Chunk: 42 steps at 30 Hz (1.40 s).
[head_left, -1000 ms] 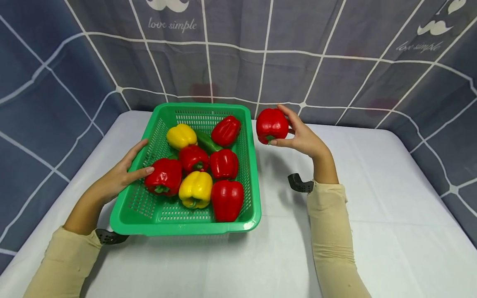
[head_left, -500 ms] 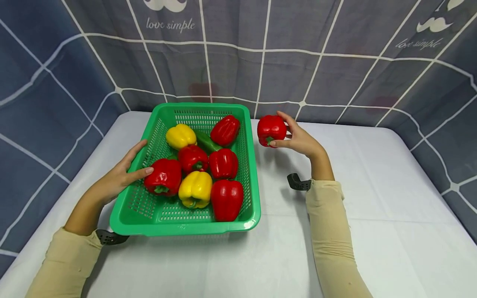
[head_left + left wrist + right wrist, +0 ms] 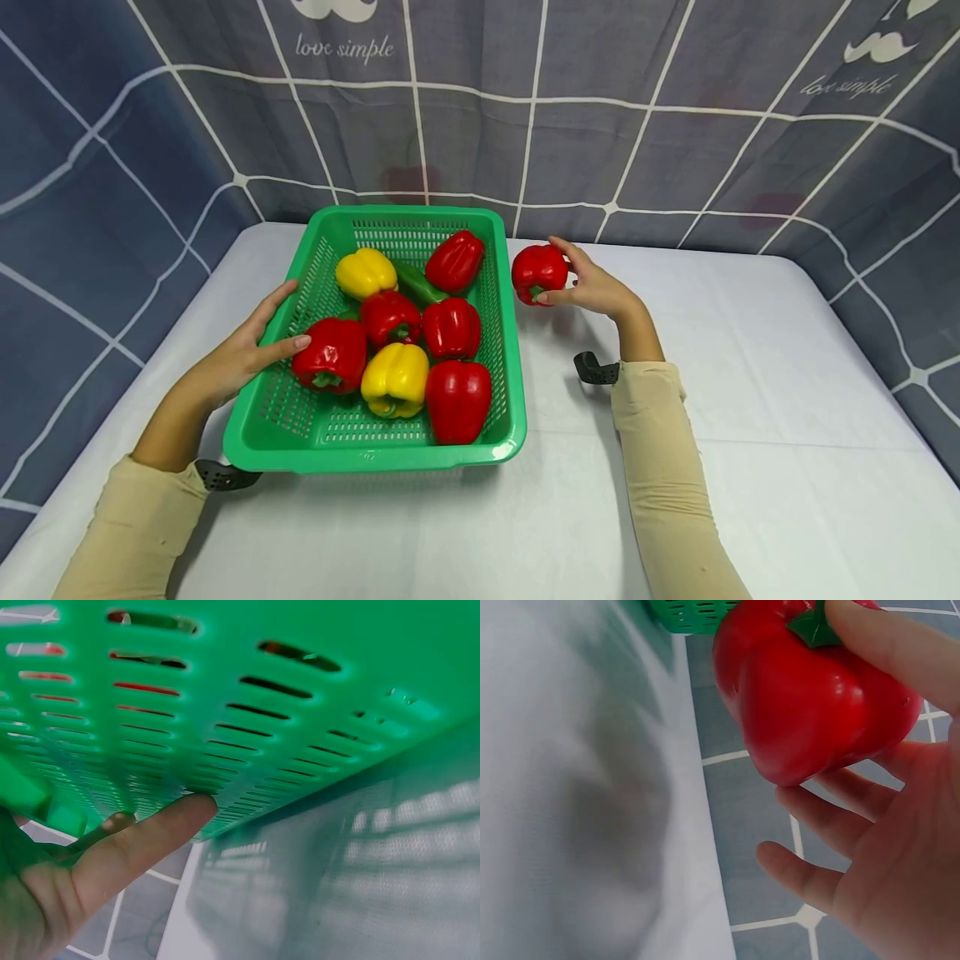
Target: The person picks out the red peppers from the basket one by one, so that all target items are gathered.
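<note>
In the head view a red bell pepper [image 3: 539, 274] is held by my right hand [image 3: 596, 292] just right of the basket. The right wrist view shows the thumb near the green stem of the pepper [image 3: 817, 697] and fingers behind its body, its shadow falling on the cloth. My left hand [image 3: 236, 354] grips the left side of a green plastic basket [image 3: 375, 461]; its thumb reaches inside to a red bell pepper [image 3: 330, 356]. Seen from the left wrist, fingers [image 3: 146, 844] lie straight along the slotted outer wall.
Inside the basket lie several more peppers, including a yellow bell pepper [image 3: 395, 380], another yellow pepper [image 3: 365, 273] and a long green vegetable [image 3: 416, 284]. A white cloth [image 3: 780, 400] covers the table. Grey gridded curtain [image 3: 480, 142] hangs behind and at both sides.
My right hand has lowered the red bell pepper towards the table and moved it slightly left, nearer the basket. The left hand and basket have stayed in place.
</note>
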Motion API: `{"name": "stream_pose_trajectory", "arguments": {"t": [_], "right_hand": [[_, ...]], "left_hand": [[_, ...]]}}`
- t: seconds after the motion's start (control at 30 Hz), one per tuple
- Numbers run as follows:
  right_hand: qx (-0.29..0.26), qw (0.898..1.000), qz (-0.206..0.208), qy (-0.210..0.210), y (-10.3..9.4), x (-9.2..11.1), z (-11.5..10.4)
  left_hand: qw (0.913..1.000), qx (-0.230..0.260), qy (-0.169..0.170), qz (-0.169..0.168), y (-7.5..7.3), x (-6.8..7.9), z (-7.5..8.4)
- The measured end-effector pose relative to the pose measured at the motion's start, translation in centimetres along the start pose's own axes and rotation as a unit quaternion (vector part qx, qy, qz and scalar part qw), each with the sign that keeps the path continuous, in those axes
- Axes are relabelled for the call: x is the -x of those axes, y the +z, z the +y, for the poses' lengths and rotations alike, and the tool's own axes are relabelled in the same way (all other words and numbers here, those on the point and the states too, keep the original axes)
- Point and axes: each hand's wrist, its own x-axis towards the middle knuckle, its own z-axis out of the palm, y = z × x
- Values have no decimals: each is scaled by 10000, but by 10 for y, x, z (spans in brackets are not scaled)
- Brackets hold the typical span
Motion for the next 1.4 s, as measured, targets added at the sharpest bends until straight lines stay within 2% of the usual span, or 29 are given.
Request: {"name": "stream_pose_trajectory", "arguments": {"t": [0.43,0.67,0.8,1.03,1.4], "right_hand": [[294,9991,-263,167,2,0,2],[240,9992,-327,70,4,-3,6],[238,9989,-364,189,7,-4,9],[312,9984,-403,241,11,-3,10],[270,9977,-536,320,11,0,13]], "left_hand": [[10000,-60,-40,24,0,0,3],[10000,-17,-22,41,1,0,3],[10000,14,-53,15,1,0,3],[9997,-211,-88,118,0,-1,5],[9999,-97,-65,104,0,2,2]]}}
